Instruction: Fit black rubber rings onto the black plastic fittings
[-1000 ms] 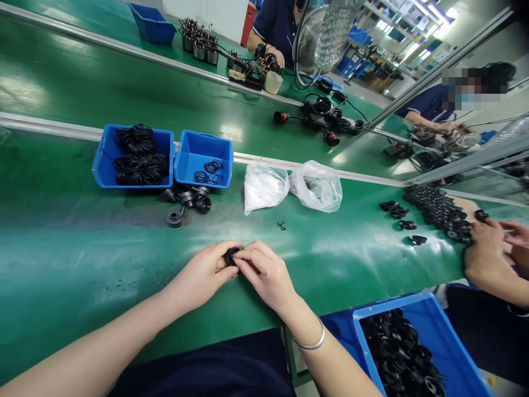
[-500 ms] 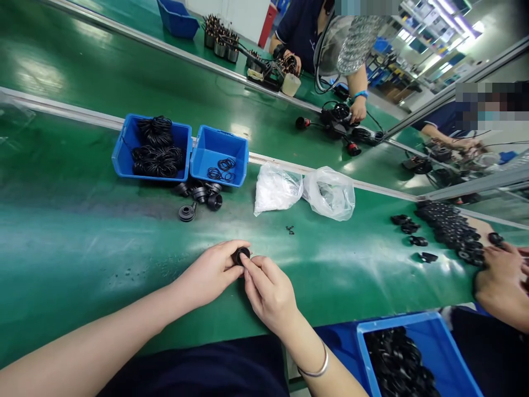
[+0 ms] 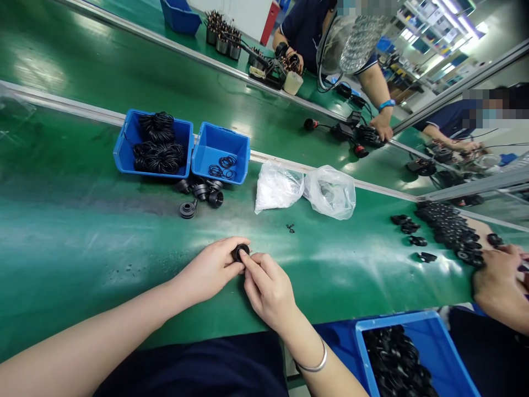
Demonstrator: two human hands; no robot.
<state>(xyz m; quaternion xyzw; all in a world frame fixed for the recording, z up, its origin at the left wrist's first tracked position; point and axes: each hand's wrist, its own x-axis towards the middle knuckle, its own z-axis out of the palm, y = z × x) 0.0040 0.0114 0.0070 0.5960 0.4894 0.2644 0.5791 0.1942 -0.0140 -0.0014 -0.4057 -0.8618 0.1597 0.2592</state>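
Note:
Low over the green bench, my left hand (image 3: pixel 219 264) grips a small black round plastic part (image 3: pixel 240 252), its hollow end facing up. The index fingertip of my right hand (image 3: pixel 268 284) presses into that opening, and the other fingers are curled. Anything small between those right fingers is hidden. Beyond my hands lie a few tiny black pieces (image 3: pixel 291 228). Several similar black plastic parts (image 3: pixel 201 191) are heaped in front of the bins, with a flanged black part (image 3: pixel 188 209) nearest me.
One blue bin (image 3: pixel 119 151) holds bundled black rings; a second blue bin (image 3: pixel 221 144) holds loose rings. Two clear plastic bags (image 3: pixel 279 187) lie mid-bench. At right, a co-worker's hands (image 3: pixel 498 275) are beside many black parts (image 3: pixel 448 229). A blue crate (image 3: pixel 359 336) stands low right.
My hands and the black part stay nearly in place, the fingertip still in the opening. Across the bench, a co-worker's arm and the cabled black items have shifted right.

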